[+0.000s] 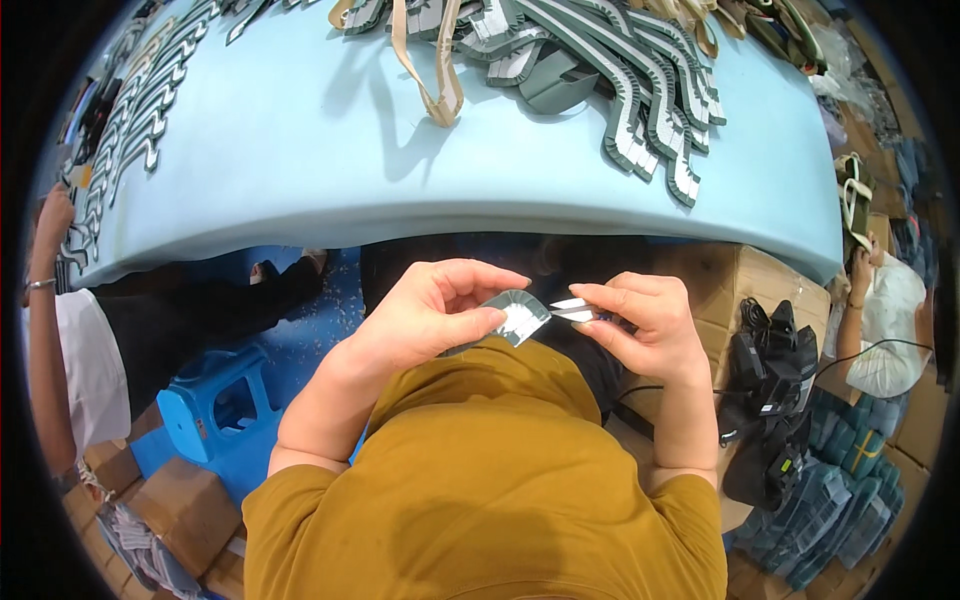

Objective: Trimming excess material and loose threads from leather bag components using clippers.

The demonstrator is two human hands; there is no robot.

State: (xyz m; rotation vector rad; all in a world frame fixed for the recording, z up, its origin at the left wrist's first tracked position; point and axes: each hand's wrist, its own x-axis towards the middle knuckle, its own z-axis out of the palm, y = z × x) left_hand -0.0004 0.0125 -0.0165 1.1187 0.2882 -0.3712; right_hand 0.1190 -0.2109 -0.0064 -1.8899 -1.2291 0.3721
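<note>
My left hand [430, 308] pinches a curved dark green fabric piece [520, 316] between thumb and fingers, its white notched side showing. Close to its right end, my right hand [645, 318] grips a small pale pointed tool [572, 309] that looks like thread snips, partly hidden by the fingers. The tips are at or very near the piece's edge; I cannot tell whether they touch. Both hands are over my lap, just in front of the table. Similar green and white strips [640, 110] lie piled on the pale blue table [300, 150].
A beige strap [430, 80] hangs over the pile. More strips [150, 110] line the table's left side. At left are a person's arm [48, 310] and a blue stool [215, 400]. Cardboard boxes [720, 300], black equipment [775, 370] and another person [885, 320] are at right.
</note>
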